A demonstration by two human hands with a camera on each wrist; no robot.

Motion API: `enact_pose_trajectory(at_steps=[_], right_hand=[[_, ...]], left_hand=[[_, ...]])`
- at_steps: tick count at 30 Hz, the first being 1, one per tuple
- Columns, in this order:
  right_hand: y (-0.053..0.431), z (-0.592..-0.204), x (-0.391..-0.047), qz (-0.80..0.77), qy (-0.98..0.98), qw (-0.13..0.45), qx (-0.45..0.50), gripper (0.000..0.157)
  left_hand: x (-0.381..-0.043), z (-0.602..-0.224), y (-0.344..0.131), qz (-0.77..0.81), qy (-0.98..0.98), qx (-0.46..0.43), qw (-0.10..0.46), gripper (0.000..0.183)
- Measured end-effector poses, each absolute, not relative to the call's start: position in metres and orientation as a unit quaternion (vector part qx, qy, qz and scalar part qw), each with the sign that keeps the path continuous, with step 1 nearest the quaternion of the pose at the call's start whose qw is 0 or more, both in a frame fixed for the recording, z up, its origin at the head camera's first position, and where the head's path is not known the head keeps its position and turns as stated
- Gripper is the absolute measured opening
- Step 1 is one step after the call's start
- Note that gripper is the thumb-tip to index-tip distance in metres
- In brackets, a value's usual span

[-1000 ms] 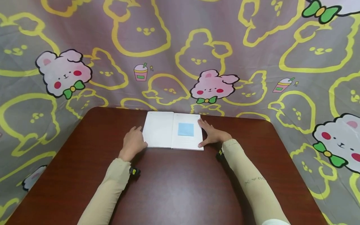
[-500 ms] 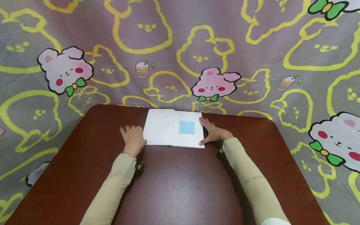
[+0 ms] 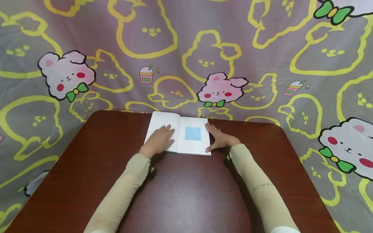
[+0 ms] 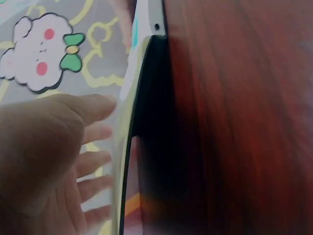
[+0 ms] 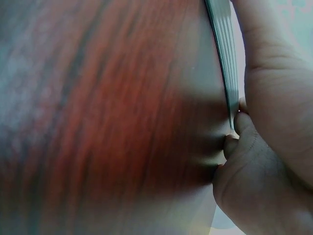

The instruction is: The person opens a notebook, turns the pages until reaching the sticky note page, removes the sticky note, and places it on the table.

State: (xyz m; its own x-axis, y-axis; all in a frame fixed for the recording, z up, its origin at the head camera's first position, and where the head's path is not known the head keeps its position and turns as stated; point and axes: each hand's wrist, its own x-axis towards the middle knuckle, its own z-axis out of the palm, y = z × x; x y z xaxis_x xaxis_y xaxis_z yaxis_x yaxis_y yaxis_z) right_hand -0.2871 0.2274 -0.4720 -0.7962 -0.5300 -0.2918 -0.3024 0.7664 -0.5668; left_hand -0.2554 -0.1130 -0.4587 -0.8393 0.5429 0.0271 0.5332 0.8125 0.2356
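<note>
An open notebook [image 3: 193, 149] with white pages lies near the back edge of the table, a blue sticky note [image 3: 193, 133] on its right page. My left hand [image 3: 158, 140] is over the left page, its fingers straight and spread. In the left wrist view the notebook's left side [image 4: 124, 127] slopes up off the table, with a dark gap beneath it, and the fingertips are right at the page. My right hand [image 3: 220, 139] rests along the notebook's right edge, thumb at the near corner and fingers extended toward the far corner. The stacked page edges [image 5: 226, 54] show beside it in the right wrist view.
The brown wooden table [image 3: 186, 194] extends in front of and on both sides of the notebook. A patterned curtain [image 3: 169, 42] hangs close behind its back edge. Small black wrist cameras [image 3: 152, 171] sit under the sleeves.
My left hand has moved from the notebook's left edge rightward onto the left page, and that side now stands raised. My right hand has stayed at the right edge.
</note>
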Motion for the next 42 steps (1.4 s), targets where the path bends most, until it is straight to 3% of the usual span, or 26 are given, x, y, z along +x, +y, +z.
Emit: enact_pose_trajectory(at_steps=[11,29,42], right_hand=[[0.222,-0.479,-0.286,-0.258,0.913,0.223,-0.225,0.138],[0.224,-0.479,-0.291,-0.246,0.917,0.223,-0.222,0.139],[0.228,-0.469,-0.29,-0.257,0.913,0.226,-0.222,0.138]], left_hand=[[-0.279,-0.471,-0.104,0.107,0.945,0.306,0.036,0.061],[-0.287,-0.472,-0.118,0.135,0.944,0.235,0.189,0.075],[-0.285,-0.473,-0.11,0.136,0.95,0.231,0.16,0.075]])
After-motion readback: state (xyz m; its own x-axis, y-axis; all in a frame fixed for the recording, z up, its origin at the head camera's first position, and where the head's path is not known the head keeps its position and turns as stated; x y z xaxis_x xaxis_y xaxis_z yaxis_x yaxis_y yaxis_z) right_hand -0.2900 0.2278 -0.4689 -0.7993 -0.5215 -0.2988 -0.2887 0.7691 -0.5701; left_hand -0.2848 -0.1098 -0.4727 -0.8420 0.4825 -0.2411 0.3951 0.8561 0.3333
